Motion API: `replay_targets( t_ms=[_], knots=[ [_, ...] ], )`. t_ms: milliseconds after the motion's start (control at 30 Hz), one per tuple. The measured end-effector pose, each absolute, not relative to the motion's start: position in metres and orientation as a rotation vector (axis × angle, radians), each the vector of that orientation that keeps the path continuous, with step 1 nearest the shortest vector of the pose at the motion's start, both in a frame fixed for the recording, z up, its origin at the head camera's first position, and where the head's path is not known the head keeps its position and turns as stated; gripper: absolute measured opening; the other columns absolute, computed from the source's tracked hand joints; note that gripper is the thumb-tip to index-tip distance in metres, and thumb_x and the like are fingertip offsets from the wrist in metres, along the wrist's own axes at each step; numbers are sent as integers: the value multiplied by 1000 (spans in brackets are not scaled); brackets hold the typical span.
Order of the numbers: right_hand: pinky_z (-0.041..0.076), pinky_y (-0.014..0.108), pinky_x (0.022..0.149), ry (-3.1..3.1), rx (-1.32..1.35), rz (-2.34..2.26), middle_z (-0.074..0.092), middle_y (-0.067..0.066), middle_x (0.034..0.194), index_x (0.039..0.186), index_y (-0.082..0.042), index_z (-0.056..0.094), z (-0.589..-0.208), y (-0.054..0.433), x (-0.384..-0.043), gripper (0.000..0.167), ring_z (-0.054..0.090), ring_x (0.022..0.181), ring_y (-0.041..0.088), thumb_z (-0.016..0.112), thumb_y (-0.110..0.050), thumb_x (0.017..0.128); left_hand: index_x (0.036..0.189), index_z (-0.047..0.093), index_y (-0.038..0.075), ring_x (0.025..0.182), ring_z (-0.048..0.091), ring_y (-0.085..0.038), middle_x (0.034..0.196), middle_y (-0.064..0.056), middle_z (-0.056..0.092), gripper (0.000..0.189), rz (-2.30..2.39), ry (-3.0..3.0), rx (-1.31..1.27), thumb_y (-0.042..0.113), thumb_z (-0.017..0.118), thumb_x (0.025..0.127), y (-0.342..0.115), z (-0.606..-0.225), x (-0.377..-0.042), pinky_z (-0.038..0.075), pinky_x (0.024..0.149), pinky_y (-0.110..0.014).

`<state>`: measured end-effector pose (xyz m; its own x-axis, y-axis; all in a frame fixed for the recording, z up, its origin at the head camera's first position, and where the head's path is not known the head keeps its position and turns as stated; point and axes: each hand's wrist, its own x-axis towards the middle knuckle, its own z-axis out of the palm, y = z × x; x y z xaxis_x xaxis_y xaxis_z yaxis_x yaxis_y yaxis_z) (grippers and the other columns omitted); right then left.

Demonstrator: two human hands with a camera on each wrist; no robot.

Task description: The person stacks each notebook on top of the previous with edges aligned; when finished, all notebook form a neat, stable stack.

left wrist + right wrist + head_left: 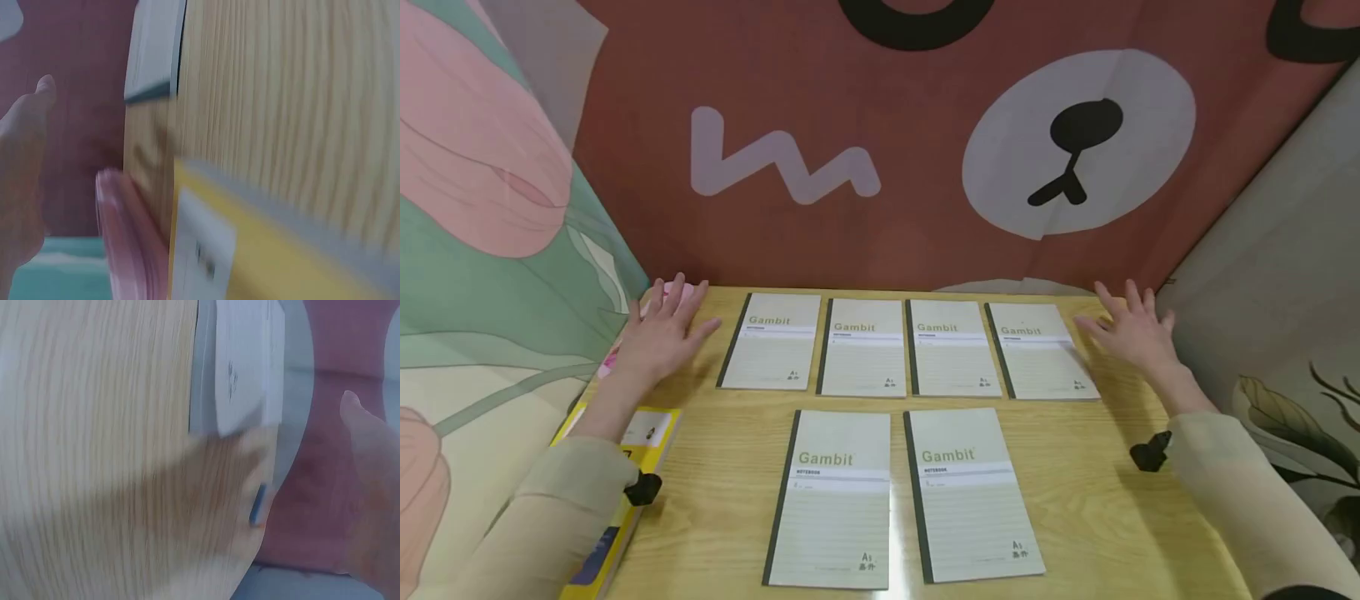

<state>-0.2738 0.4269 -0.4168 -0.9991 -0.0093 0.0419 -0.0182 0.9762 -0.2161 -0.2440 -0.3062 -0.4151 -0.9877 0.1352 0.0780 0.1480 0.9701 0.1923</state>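
Observation:
My left hand (662, 337) hovers with spread fingers near the table's back left corner, holding nothing. Its thumb points toward the leftmost notebook (771, 346) of the back row. Below that hand lies a pink item (128, 240), partly hidden by it in the head view. On the right, my other hand (1135, 333) is also spread and holds nothing, beside the rightmost back notebook (1041, 358). Several pale "Gambit" notebooks with dark spines form that back row. Two more, a left one (831, 517) and a slightly turned right one (973, 517), lie nearer me.
A yellow book (658, 450) lies along the left table edge, partly under my left forearm. In the right wrist view, a small blue item (257, 505) sits by the table edge. Printed fabric walls (850, 242) stand behind and at both sides of the wooden table (1097, 508).

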Motion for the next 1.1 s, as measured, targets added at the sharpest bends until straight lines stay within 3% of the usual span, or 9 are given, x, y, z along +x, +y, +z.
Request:
replay_targets(
  t_ms=[300, 500, 667, 867, 967, 1100],
  knots=[
    [9, 87, 111, -3049, 76, 454, -2, 32, 170, 167, -28, 3, -420, 380, -281, 91, 4, 153, 62, 42, -73, 98, 167, 5, 28, 160, -3, -47, 174, -17, -1, 80, -568, -2990, -280, 69, 30, 104, -236, -422, -256, 5, 123, -77],
    [19, 86, 109, -3010, 165, 656, 1, 31, 171, 167, -25, 5, -423, 345, -283, 87, 8, 153, 60, 45, -65, 102, 166, 2, 34, 162, 2, -41, 175, -12, 2, 77, -791, -2930, -334, 70, 28, 103, -181, -425, -261, 12, 124, -74],
    [21, 82, 113, -2962, 199, 825, 1, 30, 171, 167, -27, 7, -427, 319, -282, 83, 11, 153, 60, 46, -62, 103, 165, 1, 41, 163, 3, -32, 176, -2, 1, 76, -1074, -2874, -373, 74, 28, 102, -136, -426, -263, 15, 124, -73],
    [15, 81, 117, -2918, 185, 1033, -3, 20, 174, 166, -37, 5, -431, 295, -279, 77, 9, 156, 57, 45, -60, 104, 162, -1, 49, 164, 4, -23, 174, 13, -2, 77, -1341, -2831, -432, 80, 27, 97, -93, -431, -264, 12, 131, -61],
    [13, 79, 119, -2898, 192, 1104, -2, 18, 174, 165, -39, 5, -433, 287, -278, 75, 8, 157, 54, 45, -59, 105, 162, 1, 47, 164, 5, -20, 174, 14, 1, 75, -1450, -2799, -455, 78, 26, 99, -77, -435, -265, 10, 133, -54],
    [24, 72, 122, -2855, 185, 1201, 10, 18, 174, 166, -33, 9, -433, 280, -275, 74, 21, 155, 51, 45, -56, 106, 165, 6, 39, 163, 9, -24, 175, 10, 7, 74, -1632, -2754, -445, 74, 24, 102, -56, -436, -265, 9, 133, -52]
  ],
)
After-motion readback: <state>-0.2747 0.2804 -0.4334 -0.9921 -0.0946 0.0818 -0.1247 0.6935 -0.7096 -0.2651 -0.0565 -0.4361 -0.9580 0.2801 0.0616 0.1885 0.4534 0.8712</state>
